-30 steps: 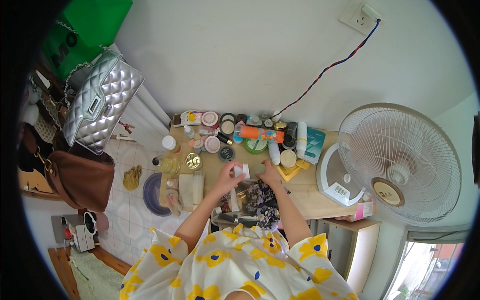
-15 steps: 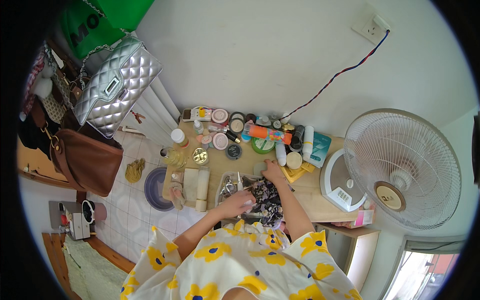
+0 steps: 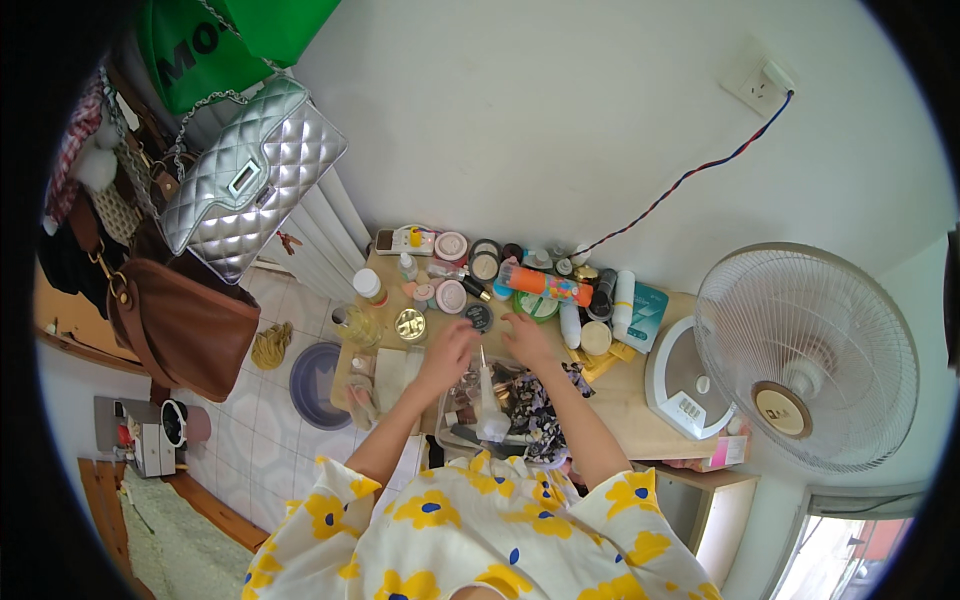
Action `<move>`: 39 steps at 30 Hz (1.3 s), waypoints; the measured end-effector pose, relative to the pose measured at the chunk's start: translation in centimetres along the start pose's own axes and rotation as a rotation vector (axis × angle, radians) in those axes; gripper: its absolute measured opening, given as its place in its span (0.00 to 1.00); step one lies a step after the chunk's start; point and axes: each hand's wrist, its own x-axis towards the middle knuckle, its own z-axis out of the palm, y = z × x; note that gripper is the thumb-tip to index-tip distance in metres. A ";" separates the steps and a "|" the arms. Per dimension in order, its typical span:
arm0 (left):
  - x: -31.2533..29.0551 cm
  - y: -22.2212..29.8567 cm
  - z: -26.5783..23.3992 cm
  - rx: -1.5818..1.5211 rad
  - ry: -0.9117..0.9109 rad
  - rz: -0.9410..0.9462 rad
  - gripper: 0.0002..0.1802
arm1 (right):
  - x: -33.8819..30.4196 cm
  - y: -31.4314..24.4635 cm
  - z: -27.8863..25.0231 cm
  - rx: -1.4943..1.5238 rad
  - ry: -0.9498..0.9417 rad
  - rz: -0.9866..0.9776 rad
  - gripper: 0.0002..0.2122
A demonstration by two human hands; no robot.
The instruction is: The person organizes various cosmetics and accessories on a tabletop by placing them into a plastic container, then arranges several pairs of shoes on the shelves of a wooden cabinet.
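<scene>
Sitting closest to the body was a white shirt printed with yellow flowers (image 3: 430,510), and just beyond it a clear plastic bin (image 3: 441,418) lay between the bare forearms. In it a slim white tube with a pointed nozzle (image 3: 490,398) leaned over the other contents, tip toward the wall, and a dark floral cloth (image 3: 545,420) bunched along the right side.

Past the bin's middle, the left hand (image 3: 449,355) had its fingers bent inward – whether they pinched anything small, I could not tell. The right hand (image 3: 527,340) was loosely spread, its fingertips near a dark round compact (image 3: 478,318) on the pale wooden table (image 3: 620,410). A gap parted the two hands, with the nozzle pointing into it. Careful handling, I judged, called for light fingertips, wrists held above the bin's rim, and a path around that nozzle so the tube did not tip.

Farther back, a round gold-topped container (image 3: 410,323) stood to the left, while an orange patterned cylinder (image 3: 545,284) lay across the crowded rear row – a poor spot for a sweeping elbow or knuckle.
</scene>
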 end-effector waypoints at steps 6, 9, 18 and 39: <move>6.7 -5.2 -1.4 0.419 0.040 -0.097 0.18 | 2.3 -1.1 2.9 0.052 -0.024 0.040 0.20; 7.2 -6.5 -0.1 0.586 -0.071 -0.195 0.21 | 2.3 -0.6 3.7 0.036 0.006 0.183 0.21; 7.6 -8.6 2.1 0.870 -0.194 -0.128 0.26 | 2.9 1.8 5.1 0.239 0.057 0.291 0.22; 6.0 -7.7 6.8 0.480 -0.278 -0.260 0.39 | 2.8 1.2 5.0 1.042 -0.106 0.466 0.28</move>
